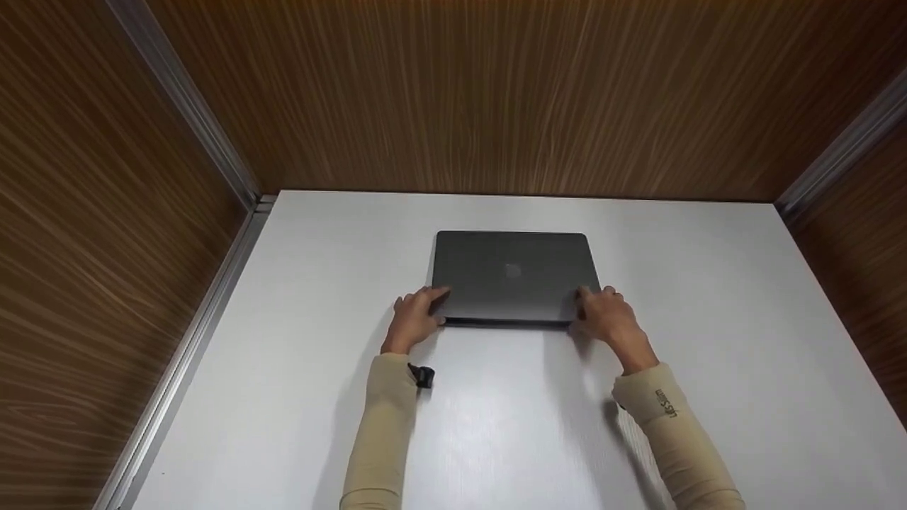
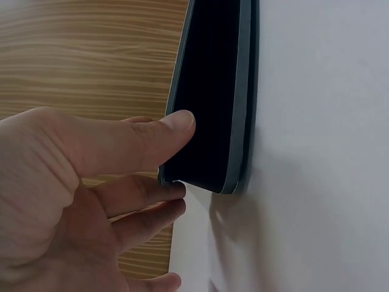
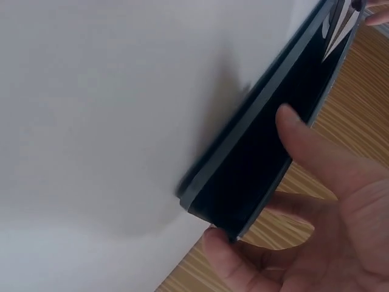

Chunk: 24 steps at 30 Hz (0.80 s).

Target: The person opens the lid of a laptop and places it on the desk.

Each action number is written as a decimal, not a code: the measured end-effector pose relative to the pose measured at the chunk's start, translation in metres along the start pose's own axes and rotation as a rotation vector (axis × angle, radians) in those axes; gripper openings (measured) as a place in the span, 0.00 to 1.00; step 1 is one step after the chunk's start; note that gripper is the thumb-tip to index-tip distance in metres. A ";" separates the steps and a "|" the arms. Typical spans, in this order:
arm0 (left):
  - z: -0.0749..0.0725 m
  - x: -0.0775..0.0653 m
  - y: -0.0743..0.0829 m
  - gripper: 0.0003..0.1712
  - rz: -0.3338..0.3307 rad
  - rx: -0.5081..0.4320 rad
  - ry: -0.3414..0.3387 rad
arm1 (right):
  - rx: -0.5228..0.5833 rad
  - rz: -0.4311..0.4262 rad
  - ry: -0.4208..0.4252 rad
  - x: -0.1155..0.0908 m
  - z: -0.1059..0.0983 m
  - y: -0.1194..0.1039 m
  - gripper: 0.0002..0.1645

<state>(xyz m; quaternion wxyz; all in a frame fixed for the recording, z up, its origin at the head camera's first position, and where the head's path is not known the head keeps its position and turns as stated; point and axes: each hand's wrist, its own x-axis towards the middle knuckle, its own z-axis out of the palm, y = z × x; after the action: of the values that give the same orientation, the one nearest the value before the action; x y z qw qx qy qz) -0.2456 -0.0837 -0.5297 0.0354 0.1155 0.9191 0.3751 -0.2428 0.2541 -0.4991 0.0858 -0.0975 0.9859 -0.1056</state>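
A dark grey laptop (image 1: 496, 294) with a faint logo on its lid lies on the white table, its front edge towards me. The lid is raised a little, and a dark wedge shows between it and the base (image 2: 242, 91) in the left wrist view. At the lid's front left corner my left hand (image 1: 413, 320) pinches the edge, thumb on the inner side and fingers on the outside. My right hand (image 1: 608, 315) holds the front right corner the same way; its thumb (image 3: 304, 137) lies against the dark inner face. The keyboard is hidden.
The white table (image 1: 283, 397) extends around the laptop on all sides. Wood-grain panels (image 1: 453, 99) stand behind it and at both sides, with metal rails at the corners. A small black device (image 1: 424, 376) sits at my left wrist.
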 end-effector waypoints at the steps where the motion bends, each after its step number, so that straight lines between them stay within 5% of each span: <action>1: 0.000 0.000 -0.001 0.31 0.003 0.002 0.001 | -0.003 -0.005 0.008 0.000 0.001 0.000 0.37; 8: 0.000 0.002 -0.003 0.31 0.021 -0.014 0.016 | -0.035 -0.047 0.062 -0.002 0.005 0.002 0.27; 16: 0.012 -0.005 -0.008 0.31 0.017 0.077 0.071 | -0.241 -0.128 0.179 -0.012 0.012 0.005 0.27; 24: 0.020 -0.020 -0.002 0.52 -0.129 0.205 -0.058 | -0.304 -0.137 0.192 -0.014 0.016 0.006 0.33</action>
<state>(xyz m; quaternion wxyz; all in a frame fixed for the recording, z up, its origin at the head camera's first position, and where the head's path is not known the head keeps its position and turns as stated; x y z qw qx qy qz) -0.2235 -0.0762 -0.5454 0.0741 0.0701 0.9567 0.2726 -0.2275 0.2601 -0.5134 -0.0317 -0.1659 0.9852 0.0302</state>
